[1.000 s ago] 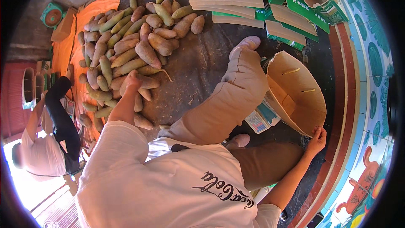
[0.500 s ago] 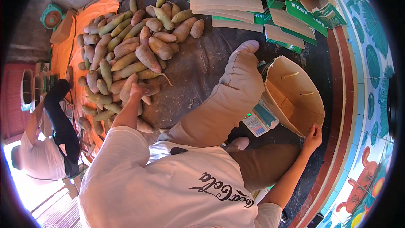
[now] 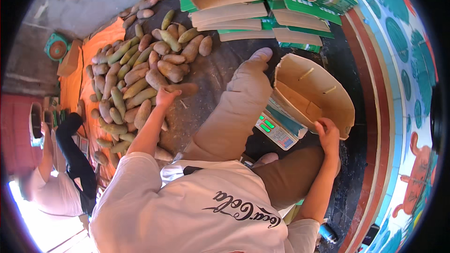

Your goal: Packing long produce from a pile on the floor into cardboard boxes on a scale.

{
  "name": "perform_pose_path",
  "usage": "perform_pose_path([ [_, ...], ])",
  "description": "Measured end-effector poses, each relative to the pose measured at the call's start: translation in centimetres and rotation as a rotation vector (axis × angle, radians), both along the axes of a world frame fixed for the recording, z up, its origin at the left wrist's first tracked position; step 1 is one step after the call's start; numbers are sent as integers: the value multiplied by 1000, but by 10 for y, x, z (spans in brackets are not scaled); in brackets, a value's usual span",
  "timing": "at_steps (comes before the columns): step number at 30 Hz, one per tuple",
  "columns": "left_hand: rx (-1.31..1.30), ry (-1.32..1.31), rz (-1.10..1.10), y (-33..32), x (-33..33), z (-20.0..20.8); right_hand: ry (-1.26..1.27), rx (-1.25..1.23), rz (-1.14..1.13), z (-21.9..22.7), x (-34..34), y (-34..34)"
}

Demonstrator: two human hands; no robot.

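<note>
A brownish-red root vegetable (image 3: 188, 89) is in my left hand (image 3: 167, 97), whose fingers are closed round one end of it. It is held just over the right side of a large pile of long green and reddish root vegetables (image 3: 136, 86). At my right, an open cardboard box (image 3: 300, 86) with cord handles stands tilted on a scale (image 3: 277, 133) with lit green digits and a keypad. My right hand (image 3: 328, 133) is at the box's near rim, its fingers bent over the edge.
Flattened green and brown cartons (image 3: 253, 16) are stacked at the far side. An orange sheet (image 3: 70, 98) lies along the pile's left. Another person (image 3: 54, 189) works at the far left. A tiled, painted wall (image 3: 398, 33) borders the right, and a bottle (image 3: 329, 233) stands near my right elbow.
My left hand has lifted a root vegetable from the pile and moved right and away from me with it. My right hand has shifted leftward along the box's rim.
</note>
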State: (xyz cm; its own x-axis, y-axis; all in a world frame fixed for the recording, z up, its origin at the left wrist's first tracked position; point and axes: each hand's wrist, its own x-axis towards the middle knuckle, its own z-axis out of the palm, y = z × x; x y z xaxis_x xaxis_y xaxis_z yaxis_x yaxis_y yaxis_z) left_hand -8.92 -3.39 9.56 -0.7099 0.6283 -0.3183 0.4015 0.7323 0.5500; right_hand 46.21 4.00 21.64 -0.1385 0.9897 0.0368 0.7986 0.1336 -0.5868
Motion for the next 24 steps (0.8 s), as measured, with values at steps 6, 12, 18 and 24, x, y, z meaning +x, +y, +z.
perform_pose_path([
  [6, 408, -154, -63, 64, 41, 82, -185, -90, 130, -11, -5, 1],
  [12, 602, -274, -250, 103, 121, 176, -420, -142, 130, -18, -10, 8],
  [18, 730, -397, -515, 133, 197, 189, -404, -46, 181, -32, -8, 11],
  [24, 567, -139, -713, 146, 264, 185, -396, -34, 217, -30, -10, 13],
])
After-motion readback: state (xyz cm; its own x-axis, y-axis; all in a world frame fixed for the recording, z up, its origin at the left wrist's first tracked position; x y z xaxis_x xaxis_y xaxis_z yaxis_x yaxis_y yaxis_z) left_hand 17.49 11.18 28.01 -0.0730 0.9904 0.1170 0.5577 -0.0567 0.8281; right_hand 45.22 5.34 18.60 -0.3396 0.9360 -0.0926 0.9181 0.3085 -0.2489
